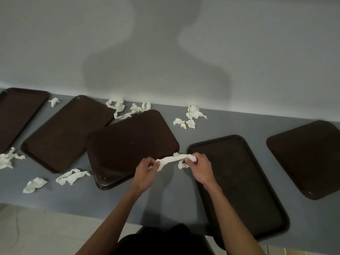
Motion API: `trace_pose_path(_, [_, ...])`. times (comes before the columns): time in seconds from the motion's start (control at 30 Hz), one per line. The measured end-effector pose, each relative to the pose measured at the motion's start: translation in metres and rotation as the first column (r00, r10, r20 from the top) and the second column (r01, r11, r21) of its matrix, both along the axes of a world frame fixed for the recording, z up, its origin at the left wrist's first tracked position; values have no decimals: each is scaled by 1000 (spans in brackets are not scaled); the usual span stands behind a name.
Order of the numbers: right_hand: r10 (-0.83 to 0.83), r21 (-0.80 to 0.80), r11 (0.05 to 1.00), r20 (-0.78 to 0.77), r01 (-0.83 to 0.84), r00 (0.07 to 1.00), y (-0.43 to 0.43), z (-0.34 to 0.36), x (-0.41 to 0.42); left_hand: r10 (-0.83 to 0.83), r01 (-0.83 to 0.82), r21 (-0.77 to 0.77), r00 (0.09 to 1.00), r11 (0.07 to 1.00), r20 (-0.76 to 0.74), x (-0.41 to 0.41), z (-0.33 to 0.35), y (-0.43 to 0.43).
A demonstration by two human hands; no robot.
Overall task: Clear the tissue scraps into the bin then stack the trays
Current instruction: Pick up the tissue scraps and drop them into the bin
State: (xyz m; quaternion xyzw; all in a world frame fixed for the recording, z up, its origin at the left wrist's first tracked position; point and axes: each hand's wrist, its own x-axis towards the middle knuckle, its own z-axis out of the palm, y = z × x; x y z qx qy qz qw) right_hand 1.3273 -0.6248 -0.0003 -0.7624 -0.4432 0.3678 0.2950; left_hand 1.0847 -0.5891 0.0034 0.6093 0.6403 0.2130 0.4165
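A long white tissue strip [172, 160] stretches between my two hands above the grey counter. My left hand [145, 171] pinches its left end and my right hand [199, 167] grips its right end, with a bit of tissue hanging below. Several dark brown trays lie flat in a row: the middle tray [128, 144] just left of my hands, another tray [237, 183] under my right wrist, one at far right [309, 159], and two at left [66, 131] [16, 115]. Loose tissue scraps [191, 116] [125, 109] [72, 176] [35, 184] [8, 159] [54, 102] lie between the trays.
The grey counter [171, 196] runs along a pale wall [165, 43] at the back. Its front edge drops to a light floor [46, 230] at lower left. A dark round object [165, 240] sits below the counter edge between my forearms; no bin is clearly shown.
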Motion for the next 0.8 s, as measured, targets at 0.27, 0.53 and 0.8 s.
trace_pose_path(0.27, [-168, 24, 975, -581, 222, 797, -27, 34, -41, 276, -26, -363, 700, 931, 659, 20, 51, 10])
trace_pose_path(0.53, [-78, -24, 996, -682, 85, 727, -27, 40, -104, 522, -91, -558, 500, 825, 691, 29, 64, 23])
trace_pose_path(0.8, [-118, 64, 969, -732, 241, 671, -31, 47, -96, 549, -129, -594, 571, 794, 610, 10, 59, 23])
